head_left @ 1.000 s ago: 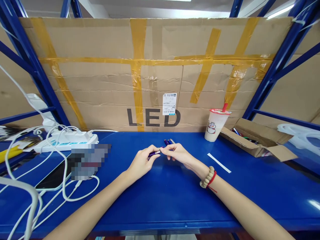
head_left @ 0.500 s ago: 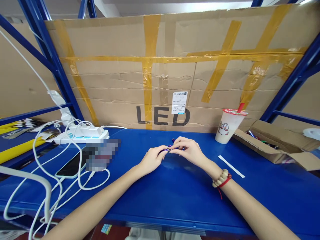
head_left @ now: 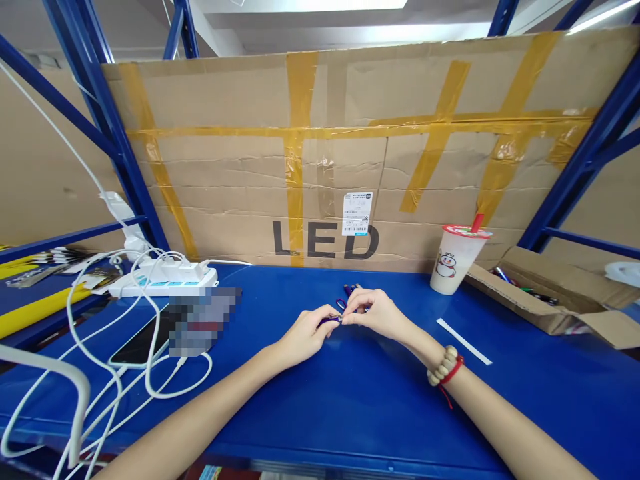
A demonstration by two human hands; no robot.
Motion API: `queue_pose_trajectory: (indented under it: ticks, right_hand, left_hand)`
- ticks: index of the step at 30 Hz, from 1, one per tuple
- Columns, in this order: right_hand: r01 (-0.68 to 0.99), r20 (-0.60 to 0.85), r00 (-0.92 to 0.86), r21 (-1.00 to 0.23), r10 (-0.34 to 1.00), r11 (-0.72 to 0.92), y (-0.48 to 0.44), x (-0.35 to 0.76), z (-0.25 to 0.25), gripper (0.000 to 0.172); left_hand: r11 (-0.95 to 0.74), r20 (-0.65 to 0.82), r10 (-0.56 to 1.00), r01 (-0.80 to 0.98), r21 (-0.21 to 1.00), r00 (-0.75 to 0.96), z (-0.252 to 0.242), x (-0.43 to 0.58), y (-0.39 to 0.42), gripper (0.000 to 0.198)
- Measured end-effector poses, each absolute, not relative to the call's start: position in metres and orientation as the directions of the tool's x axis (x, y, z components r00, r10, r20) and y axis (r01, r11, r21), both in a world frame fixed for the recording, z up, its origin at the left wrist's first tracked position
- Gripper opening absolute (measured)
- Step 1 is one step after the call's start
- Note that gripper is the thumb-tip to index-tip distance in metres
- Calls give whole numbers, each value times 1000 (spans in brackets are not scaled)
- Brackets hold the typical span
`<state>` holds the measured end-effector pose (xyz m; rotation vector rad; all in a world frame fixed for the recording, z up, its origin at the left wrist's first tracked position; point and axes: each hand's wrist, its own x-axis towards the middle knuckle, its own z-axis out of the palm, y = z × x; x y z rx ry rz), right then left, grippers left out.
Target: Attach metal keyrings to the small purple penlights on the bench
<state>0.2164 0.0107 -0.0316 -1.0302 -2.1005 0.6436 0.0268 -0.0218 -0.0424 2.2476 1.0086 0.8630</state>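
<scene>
Just past the middle of the blue shelf, my left hand (head_left: 310, 333) pinches a small purple strap-like piece (head_left: 329, 320) between thumb and fingers. My right hand (head_left: 376, 312) meets it fingertip to fingertip and pinches the piece's right end, where something metallic glints. Fingers cover much of the piece, so its exact kind is not clear. Behind my right fingers lie more purple pieces (head_left: 349, 289), one with a thin loop, partly hidden by the hand. A beaded bracelet (head_left: 445, 367) and a red cord are on my right wrist.
A white paper strip (head_left: 464, 341) lies right of my right forearm. Beyond it stand a drink cup (head_left: 454, 263) with a red straw and an open cardboard box (head_left: 545, 310) holding pens. At left are a phone (head_left: 143, 340), white cables and a power strip (head_left: 165, 279). Taped cardboard (head_left: 230, 167) backs the shelf.
The view has tilted up slightly, so everything sits lower. My hands keep their pinch on the purple piece, and the loop behind my right hand shows more clearly.
</scene>
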Motion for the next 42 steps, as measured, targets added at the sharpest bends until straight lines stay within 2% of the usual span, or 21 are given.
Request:
queue_pose_trajectory:
  ticks: [4, 7, 11, 13, 16, 20, 23, 28, 32, 36, 39, 42]
  right_hand:
    - [344, 288, -448, -819, 846, 460, 9, 213, -31, 30]
    - [263, 187, -439, -909, 879, 324, 6, 210, -30, 33]
    - [274, 12, -388, -953, 922, 128, 3, 206, -31, 37]
    - [268, -17, -373, -959, 928, 90, 2, 204, -32, 40]
    - [328, 71, -356, -924, 932, 196, 3, 203, -31, 40]
    - [463, 365, -326, -743, 872, 484, 4, 208, -28, 35]
    - [486, 453, -376, -646, 808, 588, 6, 212, -29, 30]
    - [538, 483, -423, -547, 766, 642, 8, 215, -33, 27]
    - [582, 427, -469, -509, 774, 634, 8, 214, -33, 26]
    - [603, 348, -486, -530, 802, 595, 7, 211, -37, 24]
    - [594, 333, -470, -565, 818, 572, 7, 210, -41, 23]
    - [538, 317, -387, -685, 866, 492, 8, 207, -42, 26]
  left_hand:
    - [-605, 385, 779, 434, 667, 494, -41, 27, -22, 17]
    - [-644, 445, 756, 425, 636, 479, -38, 26, -21, 16]
    - [-667, 477, 745, 508, 545, 466, -38, 23, -19, 18]
    - [-659, 470, 751, 563, 498, 464, -39, 23, -17, 21]
    - [-621, 445, 781, 616, 485, 438, -42, 25, -14, 26]
    - [-550, 368, 835, 626, 552, 409, -41, 26, -13, 27]
    - [-534, 307, 844, 632, 561, 440, -37, 25, -15, 28]
    - [-534, 214, 836, 659, 530, 505, -36, 23, -18, 29]
    - [-582, 200, 801, 656, 481, 564, -39, 20, -18, 28]
    - [-617, 204, 777, 657, 433, 596, -41, 16, -18, 25]
    - [-610, 213, 783, 656, 444, 584, -41, 16, -19, 24]
    - [-586, 243, 805, 662, 467, 541, -41, 18, -19, 25]
